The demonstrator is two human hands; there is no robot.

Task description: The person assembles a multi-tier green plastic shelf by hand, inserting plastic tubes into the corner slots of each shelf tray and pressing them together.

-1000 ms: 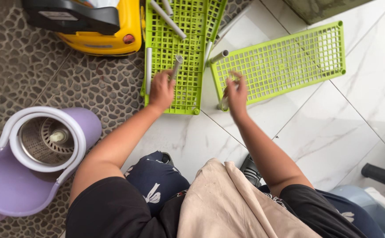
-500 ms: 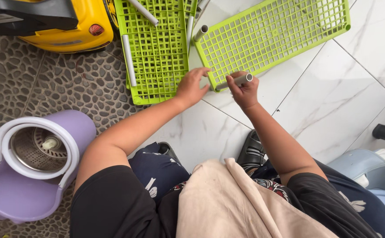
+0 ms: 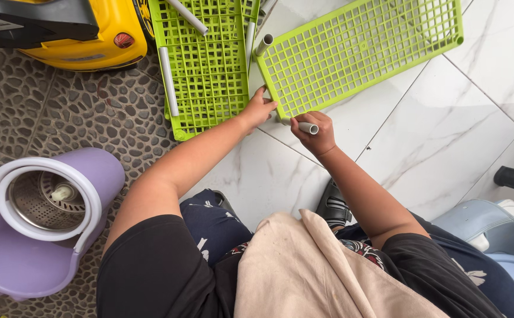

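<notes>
Grey plastic is gripped in the right hand (image 3: 314,133): a short tube (image 3: 305,126) is held with the fingers curled shut round it, its open end turned toward the camera, and its far end is set against the near corner of the right-hand green grid shelf (image 3: 363,50). That same corner is steadied by the left hand (image 3: 259,109), whose fingers are pressed on the rim in a loose, partly open hold; whether the edge is actually pinched cannot be told.

As far as can be judged, the assembly is at an early stage. One tube is being fitted at the corner of the shelf, and no tube is seen standing seated in a socket; the other corners appear to be left unfitted, and the shelves are lying flat and separate.

Counted: at least two green grid shelves are seen, the right-hand one on the white marble-look tile (image 3: 445,129) and a second shelf (image 3: 207,65) just left of it, with what may be a third edge between them. Besides the held tube, four loose grey tubes are visible, three on or beside the second shelf and one (image 3: 263,45) at the right-hand shelf's far left corner. One lilac mop bucket (image 3: 39,218) stands well to the left of the shelves, and one yellow machine (image 3: 74,32) lies beyond it.
</notes>
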